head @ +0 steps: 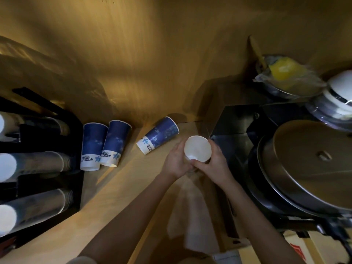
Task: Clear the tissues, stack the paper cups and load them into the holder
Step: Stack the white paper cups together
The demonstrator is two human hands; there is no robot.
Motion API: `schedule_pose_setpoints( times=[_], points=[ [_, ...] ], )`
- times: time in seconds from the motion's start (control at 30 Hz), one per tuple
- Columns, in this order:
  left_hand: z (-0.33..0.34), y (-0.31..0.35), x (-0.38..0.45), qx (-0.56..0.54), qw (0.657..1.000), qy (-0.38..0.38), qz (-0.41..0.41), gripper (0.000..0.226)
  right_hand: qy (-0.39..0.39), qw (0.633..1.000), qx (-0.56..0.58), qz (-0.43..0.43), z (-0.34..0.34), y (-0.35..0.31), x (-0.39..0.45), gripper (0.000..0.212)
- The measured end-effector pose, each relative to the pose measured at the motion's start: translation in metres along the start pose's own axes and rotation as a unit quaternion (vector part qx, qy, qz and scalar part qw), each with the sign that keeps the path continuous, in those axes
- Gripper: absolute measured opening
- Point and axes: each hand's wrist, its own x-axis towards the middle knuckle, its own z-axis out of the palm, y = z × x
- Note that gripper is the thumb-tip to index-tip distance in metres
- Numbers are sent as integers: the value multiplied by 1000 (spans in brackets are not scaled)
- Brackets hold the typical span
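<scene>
Both hands wrap an upright paper cup (197, 148), seen from above with its white inside showing. My left hand (176, 161) holds its left side and my right hand (215, 163) its right side. A white tissue (192, 216) hangs below the hands, pinched between them; which hand pinches it I cannot tell. A blue paper cup (159, 135) lies on its side just left of the hands. Two more blue cups (93, 145) (115, 142) stand side by side further left, next to the black cup holder (76, 168), whose tubes hold cup stacks (34, 162).
The wooden counter (118, 187) runs along a wooden wall. To the right sit a black metal box (234, 130), a large steel pot lid (312, 164), stacked bowls (337, 96) and a bowl with a yellow item in plastic (285, 73).
</scene>
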Motion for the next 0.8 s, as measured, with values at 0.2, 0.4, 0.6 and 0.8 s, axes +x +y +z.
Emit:
schedule_pose_setpoints(
  times=[0.2, 0.4, 0.6, 0.8],
  points=[
    [-8, 2, -3, -18, 999, -15, -21, 97, -13, 1000, 1, 17, -4, -6, 6, 80],
    [-41, -12, -15, 94, 990, -1, -104, 64, 67, 996, -57, -4, -3, -28, 11, 58],
    [-112, -55, -35, 186, 965, 132, -129, 36, 29, 982, -132, -129, 29, -85, 32, 45],
    [-154, -98, -41, 234, 934, 197, -183, 44, -45, 966, -180, -181, 88, -130, 50, 50]
  ],
)
